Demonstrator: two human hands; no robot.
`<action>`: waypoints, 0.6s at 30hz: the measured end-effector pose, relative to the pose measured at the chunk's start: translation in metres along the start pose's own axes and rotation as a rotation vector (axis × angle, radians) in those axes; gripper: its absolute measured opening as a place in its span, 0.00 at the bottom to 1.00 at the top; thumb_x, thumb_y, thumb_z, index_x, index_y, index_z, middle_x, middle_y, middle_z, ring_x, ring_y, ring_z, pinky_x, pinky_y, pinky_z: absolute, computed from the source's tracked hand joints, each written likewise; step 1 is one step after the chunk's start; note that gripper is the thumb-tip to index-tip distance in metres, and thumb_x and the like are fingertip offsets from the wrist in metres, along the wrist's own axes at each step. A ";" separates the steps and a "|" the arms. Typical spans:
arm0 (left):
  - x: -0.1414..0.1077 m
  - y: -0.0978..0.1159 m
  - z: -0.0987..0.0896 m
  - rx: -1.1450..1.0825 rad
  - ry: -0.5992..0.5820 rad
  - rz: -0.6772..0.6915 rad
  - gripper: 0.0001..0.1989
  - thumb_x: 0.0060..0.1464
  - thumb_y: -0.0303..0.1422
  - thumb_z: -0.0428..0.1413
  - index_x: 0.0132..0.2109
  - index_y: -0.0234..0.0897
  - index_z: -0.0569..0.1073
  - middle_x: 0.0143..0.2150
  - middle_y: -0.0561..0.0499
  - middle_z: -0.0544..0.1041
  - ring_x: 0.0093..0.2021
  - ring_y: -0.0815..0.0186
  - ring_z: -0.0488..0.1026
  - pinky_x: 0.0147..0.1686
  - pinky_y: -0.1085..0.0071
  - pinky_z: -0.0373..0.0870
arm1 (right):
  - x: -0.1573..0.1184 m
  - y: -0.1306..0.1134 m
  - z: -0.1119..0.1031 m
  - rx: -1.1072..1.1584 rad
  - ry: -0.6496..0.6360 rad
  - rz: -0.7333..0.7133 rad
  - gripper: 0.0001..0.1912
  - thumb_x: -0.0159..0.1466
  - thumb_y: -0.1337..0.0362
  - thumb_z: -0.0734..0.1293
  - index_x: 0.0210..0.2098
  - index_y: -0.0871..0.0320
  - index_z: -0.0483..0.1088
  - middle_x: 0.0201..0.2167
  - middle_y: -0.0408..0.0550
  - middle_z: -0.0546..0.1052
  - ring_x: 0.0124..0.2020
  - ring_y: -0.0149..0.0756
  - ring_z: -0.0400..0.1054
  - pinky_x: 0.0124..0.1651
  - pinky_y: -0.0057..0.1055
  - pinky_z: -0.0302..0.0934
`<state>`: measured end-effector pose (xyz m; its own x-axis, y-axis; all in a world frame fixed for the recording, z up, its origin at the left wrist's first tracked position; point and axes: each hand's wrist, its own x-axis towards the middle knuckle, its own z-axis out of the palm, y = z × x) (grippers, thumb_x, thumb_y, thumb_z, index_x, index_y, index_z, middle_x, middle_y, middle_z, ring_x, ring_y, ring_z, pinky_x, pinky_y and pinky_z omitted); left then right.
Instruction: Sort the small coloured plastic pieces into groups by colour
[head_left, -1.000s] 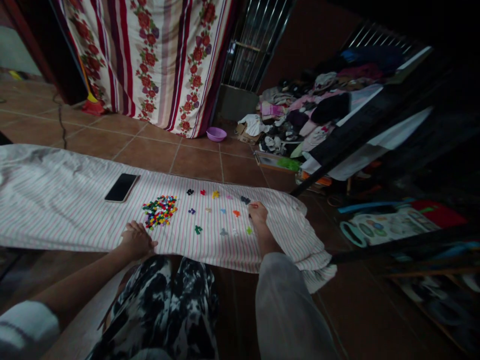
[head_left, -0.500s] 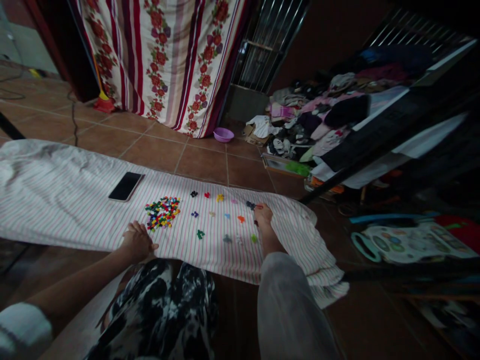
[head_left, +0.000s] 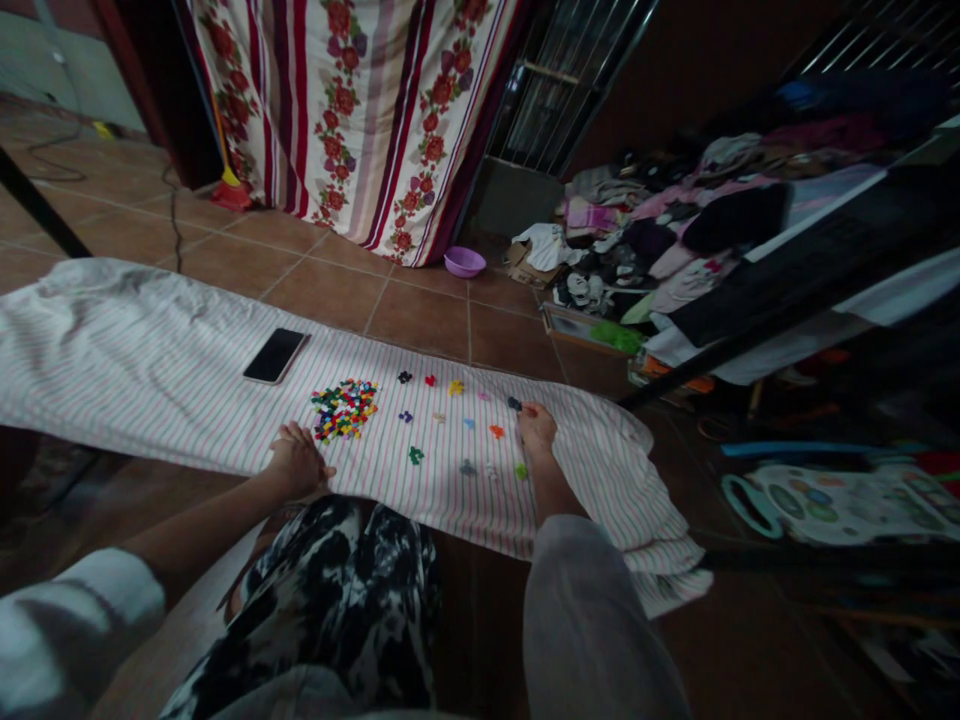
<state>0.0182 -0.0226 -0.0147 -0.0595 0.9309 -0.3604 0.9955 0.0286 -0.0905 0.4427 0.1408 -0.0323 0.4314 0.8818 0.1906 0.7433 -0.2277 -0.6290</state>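
Note:
A mixed pile of small coloured pieces (head_left: pixel 344 409) lies on the striped cloth (head_left: pixel 187 340). To its right are several small single-colour groups, among them black (head_left: pixel 405 377), yellow (head_left: pixel 456 387), orange (head_left: pixel 496 431), green (head_left: pixel 416 456) and lime (head_left: pixel 521 470). My left hand (head_left: pixel 297 461) rests on the cloth just below the pile, fingers spread, holding nothing. My right hand (head_left: pixel 538 430) is at the right end of the groups, fingertips pinched at the dark grey pieces (head_left: pixel 514 403); whatever is between them is too small to make out.
A phone (head_left: pixel 275 356) lies on the cloth left of the pile. Beyond are a floral curtain (head_left: pixel 375 120), a purple basin (head_left: pixel 465 262) and heaped clothes (head_left: pixel 660 220). Dark bars (head_left: pixel 675 370) stand at the right, near a colourful plastic board (head_left: pixel 825 495).
The whole view has shifted, so the cloth and both hands appear slightly further right. My right hand stays by the dark grey pieces. My left hand remains below the pile.

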 end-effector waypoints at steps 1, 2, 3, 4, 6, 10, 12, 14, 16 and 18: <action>0.000 0.001 -0.001 0.007 -0.013 -0.015 0.42 0.56 0.54 0.47 0.62 0.18 0.63 0.62 0.16 0.60 0.64 0.27 0.54 0.50 0.44 0.61 | -0.005 -0.006 0.001 0.024 -0.004 0.002 0.15 0.57 0.69 0.60 0.39 0.59 0.75 0.36 0.50 0.79 0.41 0.37 0.72 0.48 0.30 0.64; 0.000 0.002 -0.002 0.021 -0.030 -0.040 0.41 0.57 0.52 0.47 0.63 0.17 0.61 0.64 0.17 0.58 0.64 0.27 0.53 0.50 0.44 0.61 | -0.012 -0.013 0.003 0.056 -0.014 0.007 0.16 0.57 0.69 0.60 0.40 0.59 0.75 0.37 0.50 0.79 0.41 0.37 0.72 0.48 0.30 0.64; 0.000 0.003 -0.003 0.030 -0.036 -0.062 0.41 0.57 0.50 0.48 0.64 0.15 0.59 0.65 0.15 0.55 0.65 0.26 0.52 0.50 0.45 0.61 | -0.020 -0.021 0.006 0.090 -0.033 -0.001 0.16 0.58 0.68 0.59 0.41 0.59 0.76 0.37 0.50 0.79 0.41 0.37 0.72 0.48 0.30 0.64; 0.000 0.005 -0.003 0.039 -0.036 -0.075 0.42 0.57 0.49 0.48 0.64 0.12 0.57 0.65 0.14 0.53 0.65 0.26 0.51 0.50 0.46 0.61 | -0.030 -0.030 0.010 0.118 -0.064 -0.020 0.17 0.58 0.67 0.59 0.41 0.59 0.76 0.37 0.50 0.79 0.41 0.37 0.72 0.47 0.30 0.65; -0.001 0.007 -0.004 0.056 -0.046 -0.102 0.43 0.57 0.49 0.49 0.64 0.10 0.55 0.66 0.13 0.51 0.65 0.25 0.49 0.50 0.45 0.61 | -0.054 -0.049 0.021 0.174 -0.131 -0.079 0.16 0.58 0.66 0.60 0.40 0.59 0.76 0.36 0.50 0.79 0.40 0.38 0.72 0.46 0.30 0.65; -0.004 0.007 -0.002 0.090 -0.031 -0.076 0.44 0.59 0.51 0.46 0.66 0.11 0.52 0.66 0.14 0.50 0.66 0.25 0.49 0.50 0.45 0.61 | -0.109 -0.084 0.051 0.327 -0.299 -0.228 0.16 0.59 0.62 0.60 0.42 0.56 0.75 0.37 0.46 0.79 0.38 0.36 0.72 0.45 0.30 0.66; -0.006 0.005 -0.001 0.099 -0.018 -0.057 0.45 0.60 0.52 0.44 0.66 0.11 0.52 0.67 0.14 0.49 0.66 0.25 0.49 0.50 0.46 0.61 | -0.135 -0.100 0.065 0.343 -0.379 -0.299 0.15 0.60 0.62 0.60 0.42 0.54 0.75 0.38 0.44 0.79 0.39 0.35 0.72 0.47 0.31 0.66; -0.009 0.004 0.001 0.102 -0.002 -0.049 0.45 0.60 0.53 0.43 0.66 0.11 0.51 0.67 0.14 0.49 0.66 0.26 0.49 0.51 0.47 0.59 | -0.158 -0.115 0.077 0.336 -0.444 -0.362 0.14 0.61 0.63 0.60 0.41 0.51 0.75 0.41 0.43 0.79 0.42 0.34 0.72 0.49 0.31 0.65; -0.010 0.004 0.002 0.107 0.015 -0.046 0.44 0.61 0.52 0.42 0.66 0.11 0.51 0.67 0.14 0.48 0.66 0.26 0.49 0.52 0.47 0.58 | -0.175 -0.129 0.086 0.337 -0.503 -0.418 0.14 0.62 0.65 0.60 0.42 0.52 0.75 0.42 0.44 0.79 0.43 0.34 0.72 0.50 0.32 0.65; -0.010 0.004 0.004 0.118 0.024 -0.046 0.43 0.61 0.51 0.42 0.66 0.11 0.51 0.67 0.15 0.48 0.66 0.26 0.49 0.52 0.46 0.57 | -0.189 -0.141 0.093 0.325 -0.548 -0.457 0.15 0.62 0.67 0.60 0.43 0.53 0.75 0.43 0.45 0.79 0.44 0.35 0.72 0.51 0.32 0.64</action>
<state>0.0220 -0.0337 -0.0155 -0.1020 0.9382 -0.3307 0.9760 0.0300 -0.2158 0.2087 0.0448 -0.0491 -0.2580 0.9563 0.1378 0.5631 0.2647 -0.7829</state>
